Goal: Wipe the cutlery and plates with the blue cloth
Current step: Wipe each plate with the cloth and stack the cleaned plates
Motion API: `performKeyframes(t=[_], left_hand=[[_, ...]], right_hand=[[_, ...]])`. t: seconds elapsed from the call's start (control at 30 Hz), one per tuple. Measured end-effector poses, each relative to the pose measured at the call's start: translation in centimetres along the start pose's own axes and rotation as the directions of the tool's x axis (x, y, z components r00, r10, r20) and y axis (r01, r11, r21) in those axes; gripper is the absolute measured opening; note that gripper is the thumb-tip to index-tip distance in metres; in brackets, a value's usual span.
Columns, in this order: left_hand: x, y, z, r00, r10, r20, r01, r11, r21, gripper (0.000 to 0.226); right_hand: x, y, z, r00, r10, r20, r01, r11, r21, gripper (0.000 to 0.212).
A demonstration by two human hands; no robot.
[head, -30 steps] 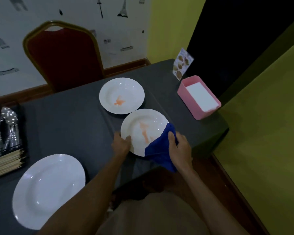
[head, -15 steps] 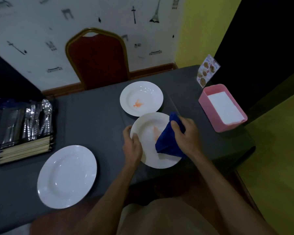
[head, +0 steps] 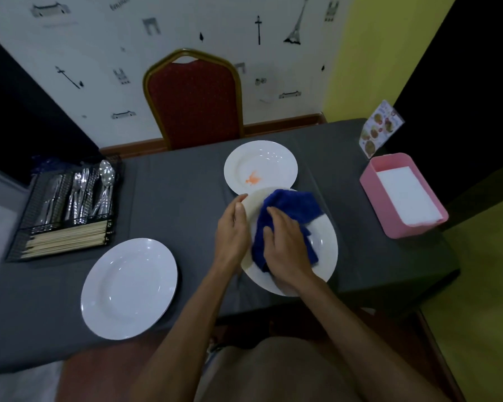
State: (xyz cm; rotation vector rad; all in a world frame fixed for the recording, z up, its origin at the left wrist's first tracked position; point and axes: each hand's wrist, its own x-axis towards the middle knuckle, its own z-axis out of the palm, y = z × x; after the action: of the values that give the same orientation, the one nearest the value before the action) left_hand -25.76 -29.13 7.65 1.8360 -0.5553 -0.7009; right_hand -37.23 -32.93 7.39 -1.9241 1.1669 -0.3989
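Here, a blue cloth (head: 291,207) is pressed onto the near plate (head: 325,245) on a grey-clothed table (head: 180,198).
The right hand (head: 285,250) grasps the bunched cloth against the plate's middle. The left hand (head: 233,227) holds the plate's left rim, thumb on top. Print on the menu card (head: 381,129) and on the landmark-sketch wallpaper (head: 99,53) is too small to read. Just behind lies a plate with an orange smear (head: 262,163), and a clean plate (head: 128,288) sits to the left. The cutlery (head: 79,192) and chopsticks (head: 67,239) fill a wire basket (head: 21,236). A pink box (head: 395,221) holds white napkins (head: 407,195). A red chair (head: 195,105) stands opposite, beside a yellow wall (head: 360,53).
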Motion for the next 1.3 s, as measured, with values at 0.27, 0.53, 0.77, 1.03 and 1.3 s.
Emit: performKeyframes(t=[0.27,0.53,0.77,1.03,1.3], left_hand=[[1.7,1.3,-2.8,0.997,-0.012,-0.074,0.007,0.997,-0.071,0.033],[0.2,1.9,-1.1,1.000,0.013,-0.018,-0.014,0.999,-0.036,0.036],[0.7,2.4,-3.0,0.985,0.004,-0.174,-0.016,0.998,-0.067,0.043],[-0.6,2.2,-1.2,0.994,-0.065,-0.092,0.053,0.990,-0.128,0.045],[0.3,2.9,-2.5,0.991,-0.063,-0.122,0.044,0.987,-0.154,0.047]], right_hand=[[-4.4,0.3,-2.4,0.931,-0.261,0.257,0.273,0.962,-0.009,0.029],[0.8,-1.3,-3.7,0.926,-0.332,0.179,0.363,0.914,-0.183,0.037],[-1.2,-0.1,-5.8,0.971,-0.213,0.113,0.239,0.785,-0.572,0.021],[-4.9,-4.0,-2.6,0.931,-0.217,0.294,0.234,0.972,-0.025,0.041],[-3.7,-3.2,-4.0,0.891,-0.257,0.373,0.317,0.943,-0.106,0.044]])
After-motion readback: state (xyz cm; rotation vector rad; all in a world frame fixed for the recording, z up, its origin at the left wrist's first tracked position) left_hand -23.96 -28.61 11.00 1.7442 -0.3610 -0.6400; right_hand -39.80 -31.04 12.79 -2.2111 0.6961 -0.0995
